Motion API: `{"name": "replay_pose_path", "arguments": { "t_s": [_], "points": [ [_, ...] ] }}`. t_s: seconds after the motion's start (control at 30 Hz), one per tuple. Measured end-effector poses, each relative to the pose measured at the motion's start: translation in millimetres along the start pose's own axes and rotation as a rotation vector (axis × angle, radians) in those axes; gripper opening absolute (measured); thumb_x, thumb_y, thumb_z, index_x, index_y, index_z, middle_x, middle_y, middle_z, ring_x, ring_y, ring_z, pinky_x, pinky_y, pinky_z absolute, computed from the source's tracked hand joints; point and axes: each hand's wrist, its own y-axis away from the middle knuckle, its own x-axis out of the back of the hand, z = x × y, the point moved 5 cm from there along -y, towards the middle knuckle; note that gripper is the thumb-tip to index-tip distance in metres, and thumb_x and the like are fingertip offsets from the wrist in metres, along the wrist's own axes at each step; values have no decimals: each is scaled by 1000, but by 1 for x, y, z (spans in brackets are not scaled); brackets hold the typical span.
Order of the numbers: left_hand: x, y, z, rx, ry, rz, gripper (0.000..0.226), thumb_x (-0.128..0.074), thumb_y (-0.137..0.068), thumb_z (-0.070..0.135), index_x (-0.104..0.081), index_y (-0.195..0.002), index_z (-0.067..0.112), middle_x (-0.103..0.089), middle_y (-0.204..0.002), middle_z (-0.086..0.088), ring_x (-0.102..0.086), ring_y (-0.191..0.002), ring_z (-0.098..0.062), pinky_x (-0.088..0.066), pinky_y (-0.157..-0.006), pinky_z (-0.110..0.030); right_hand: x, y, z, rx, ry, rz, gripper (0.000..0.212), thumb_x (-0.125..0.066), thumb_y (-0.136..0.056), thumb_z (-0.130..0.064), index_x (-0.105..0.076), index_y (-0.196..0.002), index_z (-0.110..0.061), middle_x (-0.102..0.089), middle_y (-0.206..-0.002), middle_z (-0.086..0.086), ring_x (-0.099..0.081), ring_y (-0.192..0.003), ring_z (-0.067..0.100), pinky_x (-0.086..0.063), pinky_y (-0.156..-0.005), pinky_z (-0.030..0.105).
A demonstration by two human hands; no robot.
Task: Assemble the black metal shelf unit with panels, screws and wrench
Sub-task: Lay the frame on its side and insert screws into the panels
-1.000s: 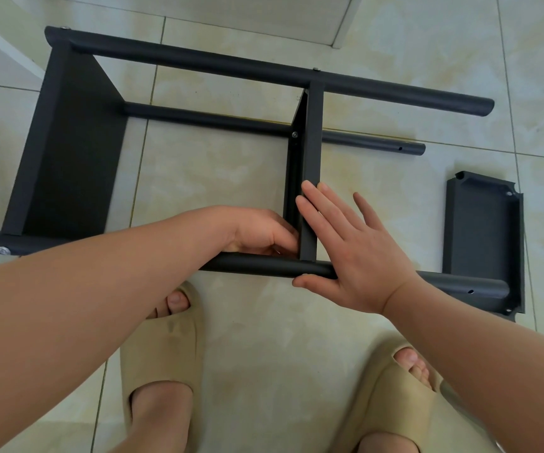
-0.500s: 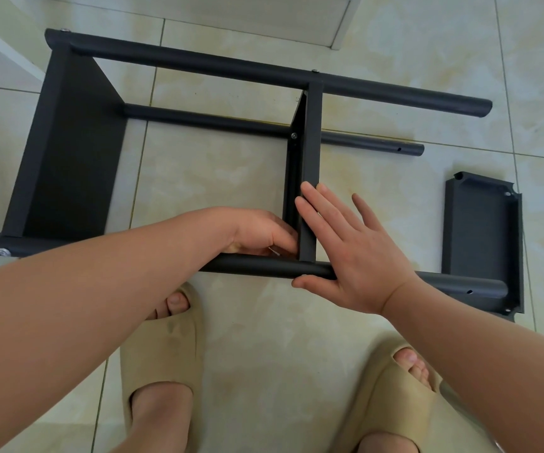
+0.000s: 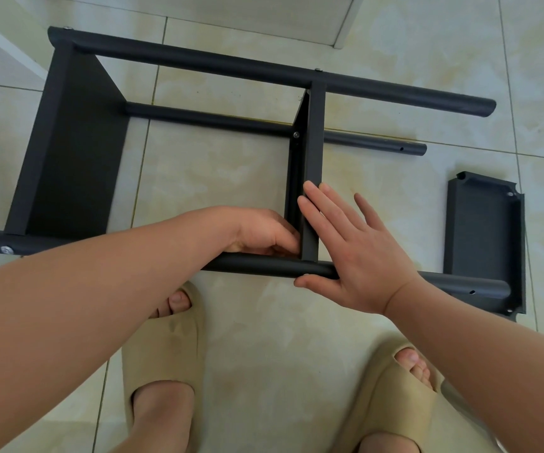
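The black shelf frame lies on its side on the tiled floor. Its end panel (image 3: 74,158) is joined to the far tube (image 3: 231,65) and the near tube (image 3: 257,266). A middle panel (image 3: 313,142) stands between the tubes. My left hand (image 3: 264,233) sits in the inner corner where this panel meets the near tube. Its fingers are curled round a thin metal tool, seemingly the wrench, which is mostly hidden. My right hand (image 3: 355,256) lies flat with straight fingers, pressing on the middle panel's edge and the near tube.
A loose black panel (image 3: 483,230) lies on the floor at the right, under the near tube's free end. A lower rear tube (image 3: 205,117) runs behind the middle panel. My feet in beige slippers (image 3: 166,348) stand just in front of the frame.
My left hand's fingers have shifted slightly at the corner, and a thin metal tip that showed half a second ago is now covered. The right hand and the frame have stayed put.
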Motion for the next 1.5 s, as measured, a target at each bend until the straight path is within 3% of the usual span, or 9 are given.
{"name": "replay_pose_path", "arguments": {
  "t_s": [0.17, 0.37, 0.63, 0.83, 0.97, 1.07, 1.13, 1.23, 1.5],
  "points": [
    [2, -2, 1, -40, 120, -4, 14, -58, -86, -7, -62, -84, 6, -57, -66, -8, -54, -61, -18, -48, -62, -27, 0, 0, 0, 0, 3, -5, 99, -30, -90, -81, -17, -162, -13, -6, -170, 1, -6, -157, 21, -23, -120, 61],
    [-2, 0, 2, -14, 35, -39, 10, -60, -90, 5, -69, -90, 7, -69, -85, -10, -66, -76, -23, -53, -76, -33, 0, 0, 0, 0, -3, -11, 99, -28, -91, -81, -16, -162, -13, -5, -170, 1, -6, -157, 21, -23, -120, 61],
    [-1, -2, 2, -63, 126, -55, 17, -54, -90, -10, -61, -85, 4, -60, -68, -9, -62, -57, -15, -51, -56, -24, 1, 0, 0, 2, -12, -5, 99, -31, -90, -80, -17, -162, -13, -7, -170, 2, -8, -157, 21, -24, -120, 61],
    [-2, 4, 8, -64, 148, -11, 19, -53, -87, -8, -59, -89, 10, -67, -74, -3, -66, -68, -16, -52, -67, -29, 0, 0, 0, 2, -18, -22, 99, -28, -90, -81, -17, -162, -13, -7, -170, 2, -6, -157, 21, -22, -121, 61],
    [8, 17, 19, -134, -442, 362, 11, -56, -91, 10, -63, -95, 17, -69, -92, -3, -67, -93, -25, -52, -80, -35, 2, 1, -3, -26, -18, -91, 99, -26, -90, -82, -13, -162, -17, -3, -170, -1, -4, -157, 18, -18, -122, 60],
    [1, 40, 19, -48, -790, 460, 17, -51, -96, 22, -64, -105, 16, -67, -107, -7, -62, -101, -28, -51, -86, -36, 8, 6, -8, -81, -18, -181, 100, -20, -87, -83, -1, -163, -21, 11, -169, -6, 6, -156, 15, -9, -123, 60],
    [-2, 60, 17, 45, -907, 448, 26, -44, -101, 25, -61, -117, 13, -65, -116, -9, -59, -106, -28, -50, -91, -36, 19, 8, -14, -131, -40, -267, 100, -16, -84, -85, 9, -162, -27, 22, -167, -10, 11, -156, 13, -1, -125, 56],
    [-2, 90, 30, 70, -1017, 495, 27, -47, -101, 29, -60, -122, 19, -61, -123, -4, -57, -111, -25, -49, -95, -38, 45, 19, -16, -253, -120, -311, 88, -31, -93, -74, 4, -161, -30, 13, -169, -10, 6, -156, 13, 2, -126, 50],
    [-16, 102, 136, -189, -1219, 726, 33, -51, -96, 27, -51, -130, 23, -51, -132, -4, -45, -124, -28, -43, -99, -42, 88, 64, 20, -320, -77, -291, 75, -40, -103, -56, 1, -161, -33, -1, -170, -9, 0, -156, 14, -1, -125, 46]
  ]
}}
